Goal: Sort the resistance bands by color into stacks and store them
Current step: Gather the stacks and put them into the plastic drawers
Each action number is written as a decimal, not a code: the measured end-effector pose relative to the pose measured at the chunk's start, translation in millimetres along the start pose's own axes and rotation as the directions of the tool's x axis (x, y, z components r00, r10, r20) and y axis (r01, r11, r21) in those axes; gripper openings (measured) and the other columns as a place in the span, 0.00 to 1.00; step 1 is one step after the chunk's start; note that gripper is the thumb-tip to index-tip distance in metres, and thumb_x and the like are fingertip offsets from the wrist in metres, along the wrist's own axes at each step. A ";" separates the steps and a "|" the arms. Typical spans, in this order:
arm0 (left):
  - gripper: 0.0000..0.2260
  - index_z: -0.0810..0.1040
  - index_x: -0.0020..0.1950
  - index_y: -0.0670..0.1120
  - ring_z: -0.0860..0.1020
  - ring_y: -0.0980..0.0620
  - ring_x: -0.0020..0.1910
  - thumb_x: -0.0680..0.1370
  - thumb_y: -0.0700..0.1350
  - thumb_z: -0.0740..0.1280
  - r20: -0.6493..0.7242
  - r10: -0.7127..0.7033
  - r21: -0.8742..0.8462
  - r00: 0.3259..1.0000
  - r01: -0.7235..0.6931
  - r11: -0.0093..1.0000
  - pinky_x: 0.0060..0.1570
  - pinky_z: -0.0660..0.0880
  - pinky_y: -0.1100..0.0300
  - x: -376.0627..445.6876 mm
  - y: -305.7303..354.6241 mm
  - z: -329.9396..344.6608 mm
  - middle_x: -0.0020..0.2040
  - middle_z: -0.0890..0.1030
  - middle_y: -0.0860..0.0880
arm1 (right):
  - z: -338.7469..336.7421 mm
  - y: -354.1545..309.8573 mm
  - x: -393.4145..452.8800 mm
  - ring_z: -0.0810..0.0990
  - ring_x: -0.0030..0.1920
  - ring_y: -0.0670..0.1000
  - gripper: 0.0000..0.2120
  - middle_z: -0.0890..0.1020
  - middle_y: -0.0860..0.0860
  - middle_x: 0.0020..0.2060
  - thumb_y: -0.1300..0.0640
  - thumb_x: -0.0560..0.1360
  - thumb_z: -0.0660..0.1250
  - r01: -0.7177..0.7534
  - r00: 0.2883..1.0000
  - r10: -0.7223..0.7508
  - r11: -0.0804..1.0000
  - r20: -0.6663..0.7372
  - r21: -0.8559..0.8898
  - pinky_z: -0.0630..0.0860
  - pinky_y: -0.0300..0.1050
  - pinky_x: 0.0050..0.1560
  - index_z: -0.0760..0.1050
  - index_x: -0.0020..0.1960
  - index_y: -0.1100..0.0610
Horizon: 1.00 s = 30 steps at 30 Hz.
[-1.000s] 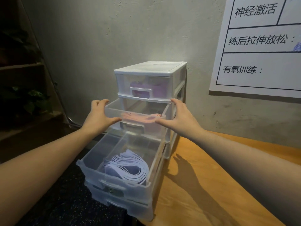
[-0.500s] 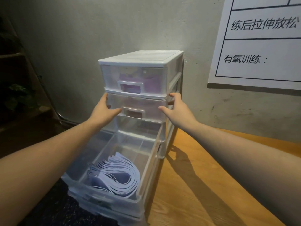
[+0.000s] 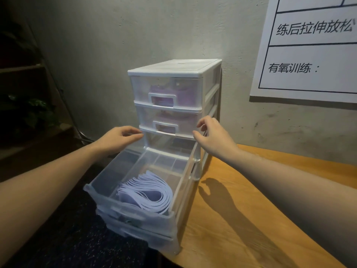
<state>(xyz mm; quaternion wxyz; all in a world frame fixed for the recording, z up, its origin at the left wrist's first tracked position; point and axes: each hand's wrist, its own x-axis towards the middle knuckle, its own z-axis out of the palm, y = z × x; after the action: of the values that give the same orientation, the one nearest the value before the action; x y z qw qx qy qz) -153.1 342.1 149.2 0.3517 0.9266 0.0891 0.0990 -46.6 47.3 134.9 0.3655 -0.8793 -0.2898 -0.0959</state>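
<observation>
Head view: left hand (image 3: 117, 139) and right hand (image 3: 214, 137) loosely curled, holding nothing

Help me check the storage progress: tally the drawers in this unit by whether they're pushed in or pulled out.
Drawers pushed in: 2, the top drawer and the second drawer
Drawers pulled out: 2, the third drawer holding the lavender bands, and the bottom drawer
Total: 4 drawers

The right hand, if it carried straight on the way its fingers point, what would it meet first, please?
Most likely the right front corner of the second drawer: the right hand has its fingertips aimed at that closed drawer's edge. They look almost touching it, though depth is hard to judge from this view.
</observation>
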 end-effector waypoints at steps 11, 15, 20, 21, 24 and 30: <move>0.36 0.81 0.57 0.65 0.69 0.58 0.69 0.54 0.80 0.71 0.248 -0.032 0.177 0.968 -0.013 0.984 0.71 0.67 0.55 -104.8 -60.9 -28.8 0.69 0.70 0.63 | 18.5 -46.7 -80.6 0.64 0.73 0.48 0.28 0.69 0.44 0.74 0.25 0.73 0.57 0.308 0.835 -0.239 0.949 0.496 -0.062 0.62 0.55 0.74 0.80 0.59 0.42; 0.28 0.76 0.58 0.66 0.63 0.59 0.73 0.62 0.69 0.77 0.298 -0.064 0.363 0.952 -0.051 0.930 0.75 0.65 0.52 -127.7 -83.2 -27.2 0.73 0.60 0.65 | 25.6 -45.9 -101.7 0.58 0.76 0.47 0.25 0.65 0.42 0.76 0.24 0.70 0.61 0.400 0.748 -0.247 0.909 0.616 -0.121 0.55 0.57 0.76 0.78 0.57 0.39; 0.11 0.78 0.51 0.65 0.71 0.56 0.69 0.73 0.55 0.76 0.109 0.061 0.392 0.992 -0.099 0.914 0.67 0.73 0.55 -132.5 -88.5 -14.2 0.73 0.67 0.61 | 34.2 -41.6 -113.5 0.56 0.77 0.49 0.29 0.64 0.43 0.76 0.22 0.69 0.59 0.493 0.764 -0.277 0.834 0.583 -0.249 0.53 0.58 0.78 0.76 0.56 0.42; 0.11 0.78 0.50 0.64 0.72 0.56 0.68 0.72 0.54 0.76 0.083 0.070 0.389 0.994 -0.097 0.916 0.66 0.74 0.55 -132.0 -87.0 -13.7 0.73 0.67 0.60 | 34.5 -41.5 -113.9 0.56 0.77 0.49 0.28 0.64 0.43 0.76 0.23 0.70 0.60 0.496 0.770 -0.291 0.833 0.568 -0.245 0.53 0.58 0.78 0.76 0.56 0.43; 0.14 0.77 0.50 0.64 0.74 0.56 0.62 0.70 0.57 0.77 0.044 0.057 0.404 0.997 -0.070 0.912 0.62 0.77 0.55 -130.5 -83.2 -16.9 0.74 0.67 0.57 | 36.1 -41.2 -113.0 0.57 0.77 0.48 0.25 0.65 0.43 0.76 0.25 0.71 0.62 0.505 0.773 -0.330 0.837 0.542 -0.212 0.53 0.58 0.78 0.75 0.55 0.43; 0.14 0.76 0.47 0.64 0.75 0.58 0.59 0.65 0.62 0.74 0.050 0.054 0.430 0.997 -0.070 0.900 0.59 0.78 0.54 -124.8 -79.9 -19.8 0.65 0.68 0.64 | 41.7 -36.1 -104.3 0.61 0.75 0.46 0.23 0.67 0.42 0.75 0.29 0.72 0.65 0.542 0.756 -0.400 0.826 0.518 -0.154 0.57 0.53 0.76 0.75 0.59 0.42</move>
<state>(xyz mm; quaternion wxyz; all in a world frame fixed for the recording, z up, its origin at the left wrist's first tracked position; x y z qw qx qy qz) -286.0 384.2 95.2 0.1363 0.9855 0.0727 0.0710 -154.2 51.0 86.6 0.1137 -0.8170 -0.5651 -0.0150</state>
